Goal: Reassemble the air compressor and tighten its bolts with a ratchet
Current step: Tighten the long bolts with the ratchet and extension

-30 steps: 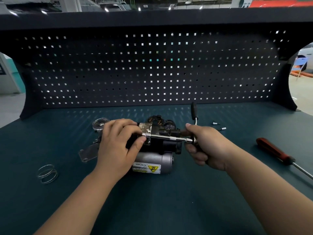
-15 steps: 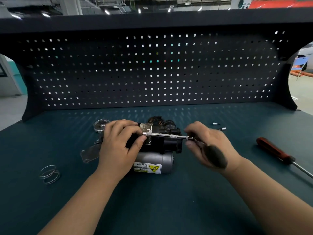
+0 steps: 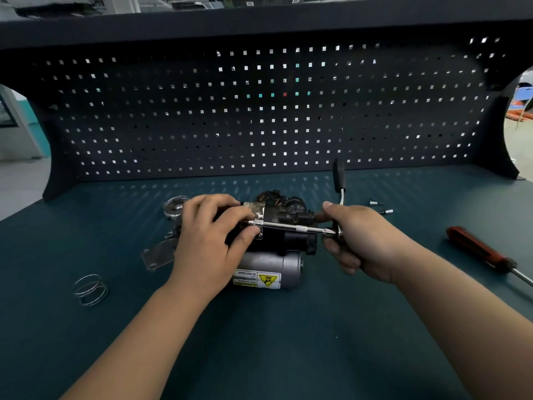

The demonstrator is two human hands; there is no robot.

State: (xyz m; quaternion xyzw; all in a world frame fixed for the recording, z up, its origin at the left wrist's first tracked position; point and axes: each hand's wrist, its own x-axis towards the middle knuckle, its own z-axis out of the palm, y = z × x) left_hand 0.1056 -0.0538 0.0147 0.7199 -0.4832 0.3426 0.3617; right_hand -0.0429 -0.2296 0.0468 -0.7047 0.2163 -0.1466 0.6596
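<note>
Head view, only angle available

- air compressor (image 3: 277,235) lies on its side at mid-bench, on the green bench top (image 3: 288,342), grey motor can and yellow warning label toward the viewer
- left hand (image 3: 210,241) drapes over the compressor's left end; thumb and forefinger pinch the tip of the extension bar (image 3: 291,226) where it meets the housing, so the socket is guided onto a bolt I cannot see
- right hand (image 3: 363,241) is curled tight round the head of the ratchet (image 3: 338,174) at the bar's right end; the black handle stands up behind the thumb, tilted slightly left
- change: half a second back the handle was swung down toward the viewer, blurred across the right palm; a second back it stood up as it does now. So one full stroke and return, with the bar in the same line throughout
- reading: this bolt is mid-tightening, ratcheting stroke by stroke; seated or not, cannot tell
- two small loose fasteners (image 3: 386,211) lie just beyond the right hand, so likely more bolts to go
- wire spring (image 3: 90,290) far left, clear round cap (image 3: 176,206) and a metal bracket (image 3: 157,255) beside the left hand, all off the unit; reassembly looks incomplete
- red-handled screwdriver (image 3: 476,249) lies idle, well to the right
</note>
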